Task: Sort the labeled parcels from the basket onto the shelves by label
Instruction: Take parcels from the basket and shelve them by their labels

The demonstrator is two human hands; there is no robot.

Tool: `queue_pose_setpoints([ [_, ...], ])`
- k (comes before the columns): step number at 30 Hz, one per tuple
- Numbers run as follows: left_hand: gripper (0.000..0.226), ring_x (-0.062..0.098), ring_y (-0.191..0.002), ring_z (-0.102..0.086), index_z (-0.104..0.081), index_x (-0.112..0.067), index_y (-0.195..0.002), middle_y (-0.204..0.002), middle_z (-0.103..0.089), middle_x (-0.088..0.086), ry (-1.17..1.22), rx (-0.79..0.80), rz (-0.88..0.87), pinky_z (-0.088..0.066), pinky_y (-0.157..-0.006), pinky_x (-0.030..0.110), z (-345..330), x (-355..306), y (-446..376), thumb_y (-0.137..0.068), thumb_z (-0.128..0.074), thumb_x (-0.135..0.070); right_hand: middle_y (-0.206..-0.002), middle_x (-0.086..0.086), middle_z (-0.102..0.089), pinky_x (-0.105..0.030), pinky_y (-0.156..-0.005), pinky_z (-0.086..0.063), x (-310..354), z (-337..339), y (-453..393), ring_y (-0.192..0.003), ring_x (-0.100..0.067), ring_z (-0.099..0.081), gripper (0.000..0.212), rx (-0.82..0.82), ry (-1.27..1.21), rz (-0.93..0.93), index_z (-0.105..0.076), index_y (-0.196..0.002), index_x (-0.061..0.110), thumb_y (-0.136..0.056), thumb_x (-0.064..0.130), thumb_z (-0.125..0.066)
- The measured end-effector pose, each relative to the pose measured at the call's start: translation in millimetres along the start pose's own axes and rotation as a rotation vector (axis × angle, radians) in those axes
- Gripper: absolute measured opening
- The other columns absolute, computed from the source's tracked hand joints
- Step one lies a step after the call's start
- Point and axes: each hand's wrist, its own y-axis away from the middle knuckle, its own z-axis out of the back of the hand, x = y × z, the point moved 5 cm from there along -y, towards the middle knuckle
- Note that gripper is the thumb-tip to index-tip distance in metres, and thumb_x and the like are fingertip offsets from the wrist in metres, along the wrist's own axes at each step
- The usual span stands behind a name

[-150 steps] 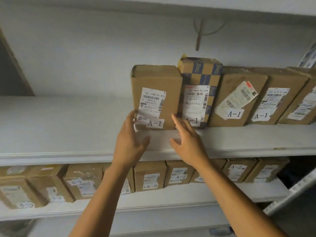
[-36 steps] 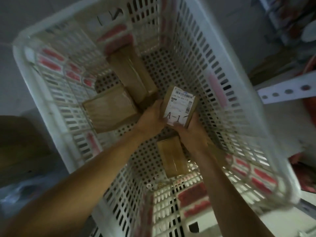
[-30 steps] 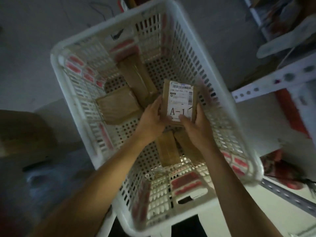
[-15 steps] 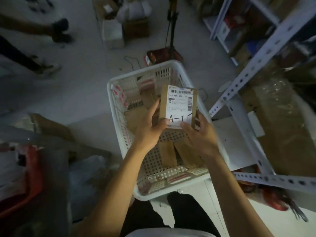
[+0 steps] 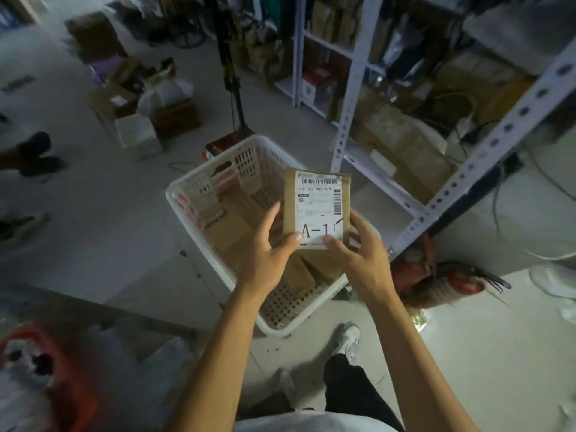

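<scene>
I hold a small brown cardboard parcel [image 5: 316, 207] with a white label reading "A-1" upright in front of me, above the basket. My left hand [image 5: 270, 249] grips its lower left edge, thumb on the label. On the lower right corner sits my right hand [image 5: 358, 254]. Below on the floor stands the white perforated plastic basket [image 5: 193, 210], with several brown parcels [image 5: 230, 235] lying in its bottom.
A white perforated metal rack [image 5: 343, 120] full of boxes and bags stands to the right and behind the basket. Open cartons [image 5: 137, 132] sit on the floor at the left. Another person's feet [image 5: 34, 154] are at the far left. A red object [image 5: 46, 378] lies lower left.
Five seconds ago my hands were at the A-1 shelf row. Since then I have lifted the A-1 parcel out of the basket and raised my view; the basket now lies further below.
</scene>
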Motion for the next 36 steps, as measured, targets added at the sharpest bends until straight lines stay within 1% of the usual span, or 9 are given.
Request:
queue_pose_setpoints([
  [4, 0.066, -0.03, -0.11, -0.042, -0.038, -0.036, -0.148, -0.122, -0.047, -0.039, -0.008, 0.134, -0.037, -0.036, -0.086, 0.003, -34.6, -19.9, 18.4, -0.09, -0.069, -0.026, -0.127, 0.011, -0.066, -0.042, -0.093, -0.057, -5.8, 39.6, 36.9, -0.115, -0.01, -0.064, 0.048, -0.16, -0.028, -0.03, -0.054, -0.134, 0.041, -0.091, 0.03, -0.072],
  [10, 0.056, -0.024, -0.103, -0.051, -0.042, -0.04, -0.141, -0.122, -0.056, -0.027, -0.046, 0.35, -0.147, -0.043, -0.074, -0.002, -122.8, -65.3, 41.1, -0.092, -0.067, -0.03, -0.13, 0.001, -0.065, -0.047, -0.093, -0.057, -18.6, 125.6, 85.2, -0.119, -0.02, -0.064, 0.056, -0.38, -0.108, -0.065, -0.051, -0.142, 0.028, -0.091, 0.02, -0.072],
  [14, 0.06, 0.008, -0.124, -0.055, -0.039, -0.035, -0.147, -0.138, -0.056, -0.011, -0.032, 0.507, -0.239, -0.053, -0.094, 0.02, -201.7, -106.0, 61.9, -0.093, -0.065, -0.028, -0.125, 0.0, -0.069, -0.04, -0.087, -0.06, -13.6, 202.4, 119.9, -0.11, -0.016, -0.069, 0.053, -0.542, -0.11, -0.018, -0.055, -0.138, 0.025, -0.087, 0.019, -0.071],
  [17, 0.063, 0.009, -0.131, -0.05, -0.036, -0.039, -0.148, -0.142, -0.053, -0.013, -0.015, 0.649, -0.308, -0.048, -0.105, 0.036, -271.5, -141.8, 81.3, -0.094, -0.065, -0.027, -0.122, 0.004, -0.069, -0.038, -0.087, -0.06, -9.4, 270.0, 151.3, -0.106, -0.01, -0.069, 0.052, -0.706, -0.054, -0.014, -0.055, -0.135, 0.031, -0.089, 0.015, -0.071],
  [21, 0.064, 0.001, -0.122, -0.056, -0.041, -0.042, -0.145, -0.134, -0.059, -0.013, 0.081, 0.816, -0.425, -0.052, -0.09, 0.017, -370.1, -199.6, 117.4, -0.091, -0.069, -0.021, -0.113, 0.018, -0.07, -0.024, -0.085, -0.059, -0.8, 367.1, 199.1, -0.103, 0.004, -0.066, 0.049, -0.901, 0.025, 0.01, -0.057, -0.133, 0.028, -0.089, 0.018, -0.073],
  [25, 0.063, -0.015, -0.11, -0.055, -0.042, -0.047, -0.139, -0.118, -0.058, -0.036, 0.165, 0.947, -0.486, -0.048, -0.083, 0.006, -451.6, -247.5, 164.5, -0.087, -0.073, -0.031, -0.128, 0.007, -0.067, -0.012, -0.085, -0.053, 9.9, 452.4, 249.1, -0.118, -0.008, -0.061, 0.061, -1.052, 0.115, -0.002, -0.051, -0.143, 0.019, -0.088, 0.031, -0.075],
  [28, 0.07, -0.014, -0.106, -0.058, -0.039, -0.045, -0.141, -0.113, -0.058, -0.037, 0.206, 1.027, -0.506, -0.051, -0.079, 0.009, -500.6, -272.7, 192.2, -0.081, -0.074, -0.04, -0.135, 0.004, -0.064, -0.032, -0.099, -0.054, 18.8, 501.0, 280.8, -0.124, -0.016, -0.058, 0.07, -1.145, 0.165, -0.01, -0.049, -0.146, 0.018, -0.085, 0.039, -0.076],
  [31, 0.077, 0.006, -0.112, -0.064, -0.04, -0.036, -0.147, -0.125, -0.064, -0.015, 0.237, 1.102, -0.514, -0.057, -0.088, 0.031, -547.8, -288.1, 210.4, -0.078, -0.075, -0.037, -0.131, 0.001, -0.066, -0.041, -0.098, -0.055, 20.0, 543.0, 304.3, -0.122, -0.019, -0.061, 0.062, -1.223, 0.179, -0.028, -0.051, -0.143, 0.017, -0.088, 0.03, -0.076],
  [36, 0.077, 0.015, -0.111, -0.066, -0.037, -0.031, -0.15, -0.126, -0.065, -0.001, 0.265, 1.227, -0.572, -0.058, -0.089, 0.039, -621.4, -316.8, 226.2, -0.082, -0.074, -0.032, -0.109, 0.018, -0.067, -0.006, -0.071, -0.051, 14.7, 602.5, 324.5, -0.094, 0.013, -0.062, 0.046, -1.358, 0.219, -0.056, -0.057, -0.13, 0.03, -0.087, 0.028, -0.075],
])
